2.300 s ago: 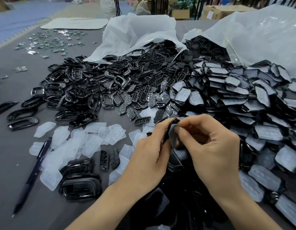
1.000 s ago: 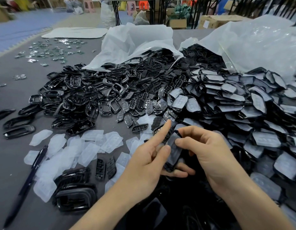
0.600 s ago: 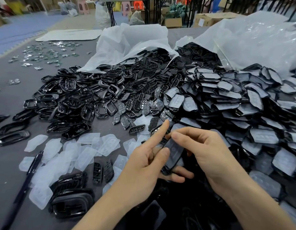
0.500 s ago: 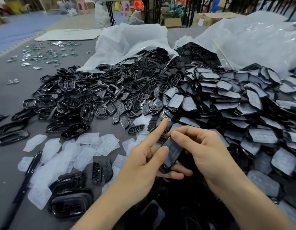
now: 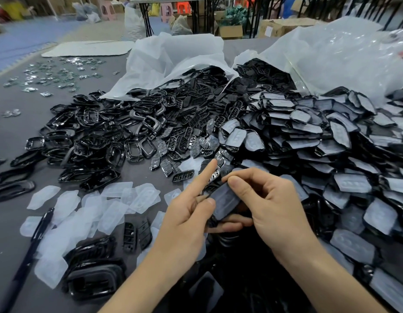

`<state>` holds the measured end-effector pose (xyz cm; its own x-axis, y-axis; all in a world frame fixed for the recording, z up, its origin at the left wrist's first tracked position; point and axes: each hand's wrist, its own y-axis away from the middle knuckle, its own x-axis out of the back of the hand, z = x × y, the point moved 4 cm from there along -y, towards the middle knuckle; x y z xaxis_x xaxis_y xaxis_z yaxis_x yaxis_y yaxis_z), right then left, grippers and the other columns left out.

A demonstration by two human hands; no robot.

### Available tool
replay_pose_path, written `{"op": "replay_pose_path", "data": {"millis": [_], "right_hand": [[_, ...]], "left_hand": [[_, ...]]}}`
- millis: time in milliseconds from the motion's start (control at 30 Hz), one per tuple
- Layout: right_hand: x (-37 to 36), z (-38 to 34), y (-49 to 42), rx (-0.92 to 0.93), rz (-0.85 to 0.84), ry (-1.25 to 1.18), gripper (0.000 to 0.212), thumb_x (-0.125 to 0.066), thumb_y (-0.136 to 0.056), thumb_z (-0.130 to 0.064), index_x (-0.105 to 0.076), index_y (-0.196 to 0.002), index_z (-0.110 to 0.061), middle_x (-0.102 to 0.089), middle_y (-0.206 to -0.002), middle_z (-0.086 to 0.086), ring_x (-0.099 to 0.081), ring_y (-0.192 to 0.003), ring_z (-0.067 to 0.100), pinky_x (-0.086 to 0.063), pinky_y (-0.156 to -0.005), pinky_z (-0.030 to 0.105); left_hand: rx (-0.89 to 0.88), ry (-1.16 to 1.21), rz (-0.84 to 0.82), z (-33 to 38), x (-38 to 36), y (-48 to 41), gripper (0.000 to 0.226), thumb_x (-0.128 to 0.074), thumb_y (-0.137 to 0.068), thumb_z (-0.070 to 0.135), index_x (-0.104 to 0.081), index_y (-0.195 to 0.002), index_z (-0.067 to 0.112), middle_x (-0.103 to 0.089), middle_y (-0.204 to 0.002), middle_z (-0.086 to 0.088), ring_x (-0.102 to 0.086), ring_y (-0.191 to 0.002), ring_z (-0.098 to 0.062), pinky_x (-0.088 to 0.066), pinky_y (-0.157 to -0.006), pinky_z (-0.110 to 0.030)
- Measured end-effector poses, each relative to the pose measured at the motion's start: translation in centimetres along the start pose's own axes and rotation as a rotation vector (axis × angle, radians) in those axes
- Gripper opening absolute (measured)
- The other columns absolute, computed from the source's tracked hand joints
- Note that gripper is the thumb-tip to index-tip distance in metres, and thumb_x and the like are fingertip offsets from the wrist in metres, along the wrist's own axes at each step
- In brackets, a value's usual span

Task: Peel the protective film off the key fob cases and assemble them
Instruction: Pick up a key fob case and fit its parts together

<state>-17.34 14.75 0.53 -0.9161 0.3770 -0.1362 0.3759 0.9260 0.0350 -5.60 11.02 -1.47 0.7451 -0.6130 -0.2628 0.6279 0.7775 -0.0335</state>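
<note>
Case [image 5: 225, 202] sits between both hands, long axis tilted from near-left up to far-right. The left hand [image 5: 187, 222] clamps its near end, index finger straight. The right hand [image 5: 270, 208] pinches the film [image 5: 222, 194] at the far end, so the peel likely runs toward the left.

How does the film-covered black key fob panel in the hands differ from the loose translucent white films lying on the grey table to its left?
The film-covered black panel looks dark under cloudy film; the loose translucent films are pale throughout. The panel is off the grey table, gripped by the left hand and pinched at its top by the right hand; the films lie flat, overlapping, on it. Both share an elongated, angled outline.
</note>
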Motion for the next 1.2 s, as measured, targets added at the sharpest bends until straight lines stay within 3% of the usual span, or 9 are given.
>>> {"op": "replay_pose_path", "data": {"millis": [133, 267, 433, 633, 733, 800, 933, 1067, 1200], "right_hand": [[0.1, 0.2, -0.1, -0.01, -0.025, -0.001, 0.018, -0.058, -0.091, -0.005, -0.067, -0.076, -0.009, -0.058, -0.05, -0.006, -0.052, -0.041, 0.002, -0.039, -0.036, 0.013], [0.4, -0.1, -0.3, 0.097, -0.016, 0.142, 0.021, -0.061, -0.09, -0.006, -0.066, -0.072, -0.017, -0.057, -0.05, -0.01, -0.047, -0.042, -0.002, -0.036, -0.042, 0.01], [0.8, -0.4, -0.6, 0.144, -0.026, 0.158, 0.02, -0.063, -0.089, -0.008, -0.069, -0.072, -0.017, -0.062, -0.056, -0.008, -0.052, -0.048, 0.0, -0.039, -0.047, 0.011], [0.8, -0.4, -0.4, 0.224, -0.023, 0.206, 0.019, -0.064, -0.088, -0.01, -0.069, -0.074, -0.022, -0.061, -0.055, -0.012, -0.052, -0.047, -0.001, -0.038, -0.048, 0.008], [0.5, -0.6, -0.3, 0.297, -0.037, 0.258, 0.018, -0.064, -0.089, -0.008, -0.07, -0.079, -0.022, -0.063, -0.061, -0.014, -0.054, -0.05, 0.0, -0.039, -0.05, 0.009], [0.5, -0.5, -0.2, 0.314, -0.031, 0.298, 0.016, -0.065, -0.088, -0.008, -0.07, -0.082, -0.022, -0.063, -0.063, -0.016, -0.054, -0.052, 0.0, -0.04, -0.052, 0.01], [0.5, -0.1, -0.4, 0.284, -0.046, 0.366, 0.015, -0.066, -0.088, -0.009, -0.069, -0.082, -0.023, -0.066, -0.068, -0.013, -0.056, -0.056, 0.0, -0.04, -0.056, 0.01], [0.7, 0.0, -0.4, 0.254, -0.065, 0.44, 0.017, -0.066, -0.088, -0.013, -0.067, -0.087, -0.03, -0.069, -0.074, -0.008, -0.061, -0.065, 0.007, -0.048, -0.062, 0.023], [0.7, -0.3, -0.6, 0.16, -0.161, 0.339, 0.014, -0.066, -0.088, -0.01, -0.068, -0.079, -0.02, -0.063, -0.062, -0.006, -0.052, -0.049, 0.002, -0.041, -0.048, 0.014]], "left_hand": [[0.028, -0.015, 0.016, 0.0, -0.3, 0.0, 0.062, -0.025, -0.097, -0.012, -0.048, -0.126, 0.038, -0.075, -0.076, -0.009, -0.073, -0.067, -0.025, -0.058, -0.06, -0.025], [0.024, -0.124, 0.03, 0.1, -0.7, 0.4, 0.062, -0.023, -0.098, -0.009, -0.05, -0.125, 0.039, -0.071, -0.068, -0.015, -0.07, -0.055, -0.027, -0.056, -0.05, -0.025], [-0.129, -0.417, 0.14, 1.2, -0.4, 0.7, 0.036, -0.045, -0.087, 0.036, -0.06, -0.12, 0.035, -0.067, -0.053, -0.009, -0.066, -0.044, -0.023, -0.053, -0.045, -0.022], [-0.235, -0.592, 0.204, 1.4, 0.3, 0.4, 0.026, -0.046, -0.091, 0.046, -0.062, -0.111, 0.052, -0.064, -0.047, 0.002, -0.062, -0.038, -0.012, -0.047, -0.042, -0.014], [-0.242, -0.654, 0.234, 1.5, 0.5, 0.4, 0.023, -0.045, -0.089, 0.048, -0.066, -0.087, 0.055, -0.059, -0.042, 0.001, -0.057, -0.032, -0.009, -0.04, -0.038, -0.012], [-0.229, -0.682, 0.253, 1.4, 0.6, 0.3, 0.035, -0.043, -0.093, 0.052, -0.063, -0.069, 0.036, -0.055, -0.04, -0.003, -0.052, -0.028, -0.004, -0.034, -0.036, -0.011], [-0.232, -0.798, 0.236, 1.9, 0.3, 0.2, 0.041, -0.046, -0.097, 0.038, -0.046, -0.057, 0.031, -0.049, -0.036, 0.011, -0.048, -0.028, 0.003, -0.035, -0.034, -0.016], [-0.211, -0.851, 0.209, 2.2, 0.3, 0.3, 0.043, -0.05, -0.095, 0.025, -0.038, -0.054, 0.031, -0.051, -0.039, 0.018, -0.046, -0.027, 0.004, -0.037, -0.033, -0.025], [-0.243, -0.89, 0.204, 2.3, 0.2, 0.3, 0.041, -0.049, -0.094, 0.027, -0.038, -0.055, 0.033, -0.05, -0.04, 0.02, -0.048, -0.029, 0.005, -0.038, -0.034, -0.021]]}}
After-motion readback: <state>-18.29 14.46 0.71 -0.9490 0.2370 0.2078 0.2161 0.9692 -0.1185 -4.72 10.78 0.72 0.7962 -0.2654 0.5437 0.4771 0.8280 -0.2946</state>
